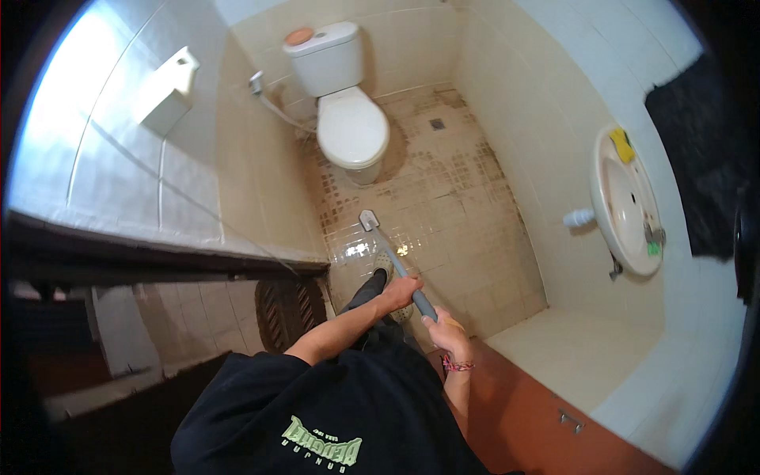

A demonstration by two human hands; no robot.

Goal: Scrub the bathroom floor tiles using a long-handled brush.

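Observation:
A long-handled floor scrub brush (394, 259) slants across the floor, its pale head (368, 220) resting on wet, shiny tiles. My left hand (404, 291) is wrapped around the grey handle at the upper edge of its thicker grip. Lower down, near the handle's end, my right hand (445, 330) also grips it, with a braided bracelet on the wrist. Beyond the brush head, dark grime marks the tile floor (439, 184) in patches. One light clog (384, 264) shows beside the handle; the other is partly hidden beneath my arms.
A white toilet (353, 127) with closed lid stands ahead, near a hose sprayer (256, 83) and floor drain (437, 124). At right hangs a sink (626, 202) holding a yellow sponge (621, 145). A reddish door (522, 409) lies behind me; a dark mat (288, 314) is left.

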